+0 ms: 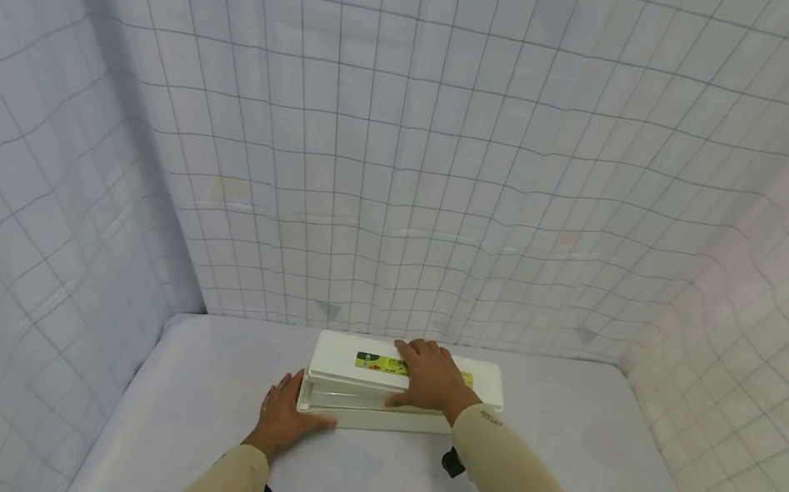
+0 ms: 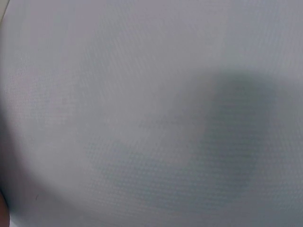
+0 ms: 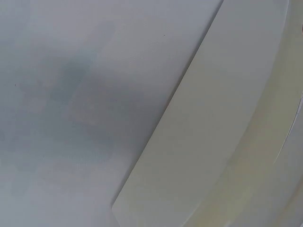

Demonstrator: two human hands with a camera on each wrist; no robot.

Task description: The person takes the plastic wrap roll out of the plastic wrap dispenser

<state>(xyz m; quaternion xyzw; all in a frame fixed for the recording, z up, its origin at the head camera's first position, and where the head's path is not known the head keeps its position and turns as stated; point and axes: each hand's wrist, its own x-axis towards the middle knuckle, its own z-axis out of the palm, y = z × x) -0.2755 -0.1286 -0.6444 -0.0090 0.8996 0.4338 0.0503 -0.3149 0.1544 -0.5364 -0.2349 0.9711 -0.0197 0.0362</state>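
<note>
A long white plastic box (image 1: 385, 422) lies crosswise near the far edge of the table. Its white lid (image 1: 337, 352), with a yellow-green label (image 1: 381, 363), sits tilted, and a gap shows along the front. My left hand (image 1: 285, 416) holds the box's left end, thumb along the front wall and fingers at the side. From above, my right hand (image 1: 429, 377) grips the lid, fingers over the top and thumb at its front edge, covering part of the label. The right wrist view shows the box wall (image 3: 199, 109) up close. What lies inside is hidden.
The table (image 1: 215, 389) has a white cover. White gridded sheets (image 1: 392, 153) hang behind it and on both sides. Small black objects (image 1: 453, 462) show beside both wrists. Mostly the white surface (image 2: 118, 118) fills the left wrist view.
</note>
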